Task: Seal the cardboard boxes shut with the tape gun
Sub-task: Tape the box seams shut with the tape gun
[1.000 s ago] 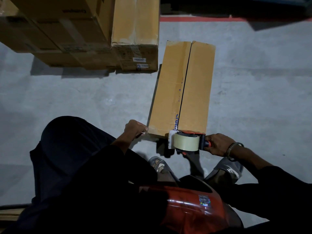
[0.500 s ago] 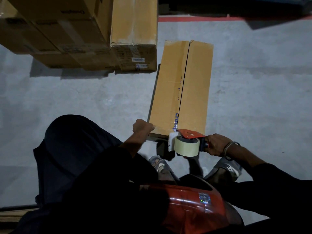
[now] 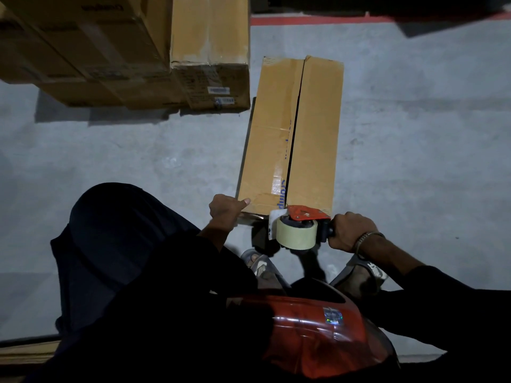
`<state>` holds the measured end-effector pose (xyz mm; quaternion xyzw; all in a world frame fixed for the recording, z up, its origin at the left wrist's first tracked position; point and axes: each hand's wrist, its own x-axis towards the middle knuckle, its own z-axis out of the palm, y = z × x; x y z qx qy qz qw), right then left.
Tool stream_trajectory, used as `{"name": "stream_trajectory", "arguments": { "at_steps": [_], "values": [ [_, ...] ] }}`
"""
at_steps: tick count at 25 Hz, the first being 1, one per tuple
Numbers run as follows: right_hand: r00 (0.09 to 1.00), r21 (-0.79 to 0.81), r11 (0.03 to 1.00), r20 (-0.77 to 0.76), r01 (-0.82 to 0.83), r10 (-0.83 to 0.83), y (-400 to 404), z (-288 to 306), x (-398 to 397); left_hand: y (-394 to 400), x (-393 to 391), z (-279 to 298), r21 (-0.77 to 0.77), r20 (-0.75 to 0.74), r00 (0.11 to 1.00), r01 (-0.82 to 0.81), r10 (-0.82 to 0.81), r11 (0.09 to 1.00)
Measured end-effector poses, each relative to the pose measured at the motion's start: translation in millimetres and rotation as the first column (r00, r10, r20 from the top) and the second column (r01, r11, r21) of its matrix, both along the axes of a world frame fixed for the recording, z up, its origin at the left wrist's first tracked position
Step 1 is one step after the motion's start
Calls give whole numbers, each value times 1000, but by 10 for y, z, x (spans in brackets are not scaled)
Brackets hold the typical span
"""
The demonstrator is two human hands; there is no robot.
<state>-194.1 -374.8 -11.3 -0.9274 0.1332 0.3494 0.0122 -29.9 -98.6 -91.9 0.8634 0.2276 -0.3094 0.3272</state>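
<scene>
A long narrow cardboard box [image 3: 315, 134] lies on the grey floor, running away from me, its two top flaps meeting in a dark open seam down the middle. My right hand [image 3: 349, 230] grips the handle of a red tape gun [image 3: 298, 226] with a beige tape roll; the gun's head sits on the near end of the box at the seam. My left hand [image 3: 225, 210] holds the near left corner of the box, thumb on top, fingers curled over the edge.
A stack of larger cardboard boxes [image 3: 124, 51] stands at the far left, close to the long box's far end. Both of my sandalled feet [image 3: 356, 272] are just below the tape gun. A red object [image 3: 318, 333] lies near my body. A red floor line [image 3: 318, 20] runs across the back.
The tape gun has risen from below the box's near end onto its top edge at the seam. My left hand moved right, from beside the box onto its near corner.
</scene>
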Motion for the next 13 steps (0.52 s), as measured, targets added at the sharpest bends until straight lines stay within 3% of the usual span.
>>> {"name": "stream_trajectory", "arguments": {
  "at_steps": [6, 9, 13],
  "values": [
    [995, -67, 996, -85, 53, -59, -374, 264, -192, 67, 81, -179, 16, -27, 1000, 3, -3, 1000],
    [980, -125, 987, -156, 101, -120, -666, 399, -369, 22, 114, -90, 90, -93, 991, 100, -91, 991],
    [974, -86, 986, -164, 145, -158, -657, 317, -384, 28, 95, 67, 122, -102, 979, 186, -174, 975]
  ]
}}
